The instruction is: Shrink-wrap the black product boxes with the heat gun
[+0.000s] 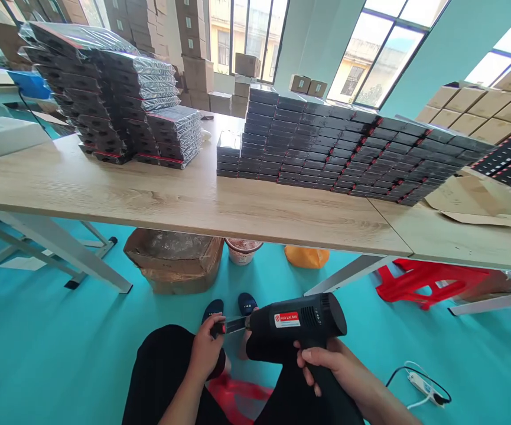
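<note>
Over my lap, my right hand is wrapped round the handle of a black heat gun with a red and white label. Its nozzle points left, close to a small dark box that looks shiny and has a red mark. My left hand pinches that box at its left end. On the table ahead stand a long stack of black boxes with red edges and, to its left, piles of plastic-wrapped black packs.
The wooden table spans the view in front of me. Below it are a cardboard box, a small bin, a yellow bag and a red stool. A power strip lies on the floor at right.
</note>
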Demonstrator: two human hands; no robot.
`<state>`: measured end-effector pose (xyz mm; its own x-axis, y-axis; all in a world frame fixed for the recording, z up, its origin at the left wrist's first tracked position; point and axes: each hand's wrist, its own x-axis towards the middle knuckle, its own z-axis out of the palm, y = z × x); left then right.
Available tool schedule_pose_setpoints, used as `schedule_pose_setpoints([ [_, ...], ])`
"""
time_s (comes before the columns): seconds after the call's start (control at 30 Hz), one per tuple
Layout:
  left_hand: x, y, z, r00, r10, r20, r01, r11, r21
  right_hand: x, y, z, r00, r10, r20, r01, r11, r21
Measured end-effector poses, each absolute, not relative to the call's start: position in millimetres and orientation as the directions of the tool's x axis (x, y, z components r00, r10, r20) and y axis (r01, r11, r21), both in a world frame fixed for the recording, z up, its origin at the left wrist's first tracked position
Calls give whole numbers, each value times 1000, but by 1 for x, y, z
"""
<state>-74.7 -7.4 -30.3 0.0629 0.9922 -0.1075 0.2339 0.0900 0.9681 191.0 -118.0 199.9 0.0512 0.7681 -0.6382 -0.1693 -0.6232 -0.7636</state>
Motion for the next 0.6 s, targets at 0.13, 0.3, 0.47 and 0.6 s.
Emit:
schedule_pose_setpoints([
  [0.13, -75, -8, -26, 63, 995, -71, 277, 50, 959, 183, -117, 203, 113, 760, -640, -167, -620, -767],
  [0.3, -73, -8, -21, 63, 998, -27, 331, 4, 944, 158, -114, 208, -74, 810, -581, -146, -585, -798],
  [0.47, -75, -8, -23, 67, 997, -25, 332, 2, 943, 156, -109, 207, 51, 810, -585, -62, -582, -811],
  [0.6, -75, -7, -25, 53, 998, -30, 345, 10, 939, 155, -109, 210, -102, 806, -583, -97, -591, -801],
])
